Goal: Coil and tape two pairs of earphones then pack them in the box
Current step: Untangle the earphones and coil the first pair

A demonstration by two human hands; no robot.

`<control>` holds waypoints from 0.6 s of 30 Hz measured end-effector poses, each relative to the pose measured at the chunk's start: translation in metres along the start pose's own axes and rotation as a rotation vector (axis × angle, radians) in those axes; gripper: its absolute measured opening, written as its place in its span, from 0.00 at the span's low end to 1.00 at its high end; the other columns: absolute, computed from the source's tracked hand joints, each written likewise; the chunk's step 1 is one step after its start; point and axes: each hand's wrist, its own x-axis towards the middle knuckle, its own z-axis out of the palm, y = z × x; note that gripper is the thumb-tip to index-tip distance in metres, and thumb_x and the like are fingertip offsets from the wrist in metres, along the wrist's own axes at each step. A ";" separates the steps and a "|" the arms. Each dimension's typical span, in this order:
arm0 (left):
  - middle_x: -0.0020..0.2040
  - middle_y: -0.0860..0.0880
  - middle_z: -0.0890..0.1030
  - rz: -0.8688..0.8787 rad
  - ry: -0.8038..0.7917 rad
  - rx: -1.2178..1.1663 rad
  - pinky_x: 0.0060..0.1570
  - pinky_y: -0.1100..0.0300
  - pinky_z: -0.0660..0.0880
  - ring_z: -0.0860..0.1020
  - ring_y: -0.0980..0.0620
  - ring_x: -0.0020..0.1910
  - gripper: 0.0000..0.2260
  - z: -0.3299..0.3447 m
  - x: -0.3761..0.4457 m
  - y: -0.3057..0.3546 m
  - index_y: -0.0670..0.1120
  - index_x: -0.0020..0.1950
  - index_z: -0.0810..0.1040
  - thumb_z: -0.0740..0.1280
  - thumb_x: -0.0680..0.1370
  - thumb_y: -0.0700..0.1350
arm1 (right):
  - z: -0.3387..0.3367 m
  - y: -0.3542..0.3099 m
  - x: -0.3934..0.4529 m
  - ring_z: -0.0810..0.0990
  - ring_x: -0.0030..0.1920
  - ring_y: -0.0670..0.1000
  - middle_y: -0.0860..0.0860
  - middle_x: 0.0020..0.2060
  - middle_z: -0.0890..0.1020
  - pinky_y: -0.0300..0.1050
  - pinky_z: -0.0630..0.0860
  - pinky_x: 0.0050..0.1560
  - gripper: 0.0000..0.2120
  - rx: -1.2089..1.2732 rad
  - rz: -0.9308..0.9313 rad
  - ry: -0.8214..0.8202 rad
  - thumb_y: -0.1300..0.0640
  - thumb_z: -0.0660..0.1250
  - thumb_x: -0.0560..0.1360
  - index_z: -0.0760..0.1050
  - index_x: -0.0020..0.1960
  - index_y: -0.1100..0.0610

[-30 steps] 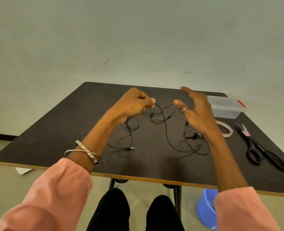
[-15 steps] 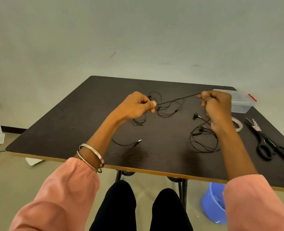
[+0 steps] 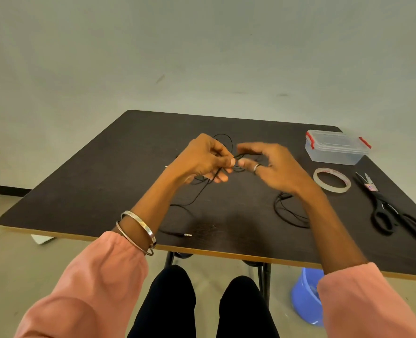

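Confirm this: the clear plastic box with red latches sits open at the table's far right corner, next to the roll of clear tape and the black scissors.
Not quite. In the head view the clear plastic box with red latches has its lid on, so it is closed. The rest holds: it sits at the far right corner of the dark table, near the roll of clear tape and black scissors.

the table's left half [image 3: 85, 181] lies open, while box [image 3: 333, 148], tape roll [image 3: 331, 179] and scissors [image 3: 392, 211] crowd the right.

My right forearm [image 3: 324, 223] covers part of the second earphones' coil [image 3: 287, 213], my left hand [image 3: 202, 158] hides the cable [image 3: 199, 191] where I grip it, my blurred right hand [image 3: 272, 167] leaves its hold unclear, and the scissors [image 3: 394, 211] run off the frame's right edge.
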 end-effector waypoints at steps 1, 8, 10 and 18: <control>0.36 0.43 0.84 0.002 0.000 0.005 0.35 0.57 0.81 0.83 0.49 0.32 0.04 0.000 0.001 0.002 0.38 0.46 0.82 0.70 0.76 0.39 | 0.003 -0.001 0.002 0.78 0.61 0.48 0.48 0.56 0.83 0.52 0.69 0.67 0.15 -0.024 0.010 -0.059 0.54 0.68 0.76 0.77 0.63 0.53; 0.42 0.40 0.85 0.046 -0.083 0.166 0.38 0.62 0.78 0.80 0.49 0.34 0.04 -0.014 -0.003 -0.005 0.43 0.42 0.83 0.70 0.76 0.40 | -0.010 0.012 0.001 0.81 0.35 0.41 0.51 0.36 0.83 0.34 0.77 0.38 0.06 0.261 0.060 0.188 0.61 0.67 0.77 0.81 0.46 0.52; 0.44 0.41 0.85 0.054 -0.055 0.191 0.40 0.61 0.79 0.81 0.47 0.36 0.05 -0.020 -0.004 -0.011 0.44 0.41 0.83 0.70 0.76 0.39 | -0.017 0.017 0.001 0.80 0.35 0.36 0.46 0.34 0.83 0.27 0.73 0.35 0.06 0.313 0.099 0.303 0.61 0.66 0.77 0.82 0.45 0.54; 0.37 0.47 0.85 0.043 0.127 0.077 0.30 0.65 0.75 0.78 0.54 0.28 0.06 -0.019 -0.005 -0.017 0.42 0.44 0.83 0.68 0.78 0.41 | -0.026 0.039 -0.004 0.80 0.46 0.50 0.50 0.39 0.83 0.53 0.76 0.56 0.08 0.209 0.380 0.680 0.61 0.63 0.77 0.81 0.47 0.55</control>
